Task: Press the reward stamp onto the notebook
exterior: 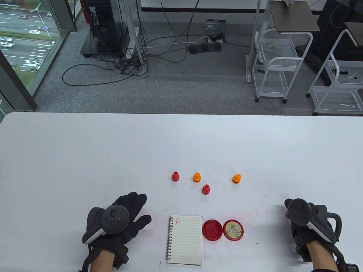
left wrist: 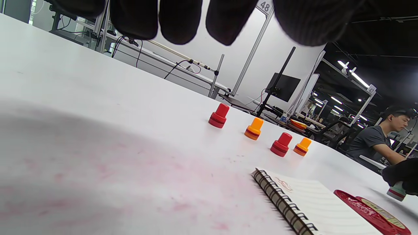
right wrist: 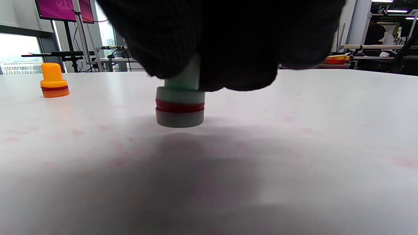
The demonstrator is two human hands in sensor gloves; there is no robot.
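Looking down from the table view, the left hand [exterior: 119, 223] is lying flat with fingers spread and holding nothing, just off the notebook's [exterior: 185, 240] 9 o'clock side, probably waiting to steady the page. The right hand [exterior: 307, 226] is curling over something well out at the notebook's 3 o'clock. An open ink pad [exterior: 212, 230] and its lid [exterior: 233, 230] are sitting just right of the notebook, within easy reach for inking. One red mark [exterior: 177, 221] is already showing in the page's top-left corner. Four spare stamps, among them a red one [exterior: 206, 189], are standing near the notebook's 12 o'clock.

Peering from the left wrist view, the gloved fingers [left wrist: 179, 19] are hanging straight and empty above the table, with the notebook's spiral edge [left wrist: 284, 204] lying toward 4 o'clock.

Viewing from the right wrist, the fingers are gripping the stem of a pale green stamp [right wrist: 180, 107] with a red band. Its base is sitting at or just above the table; contact is unclear. An orange stamp [right wrist: 54, 81] is standing at 9 o'clock.
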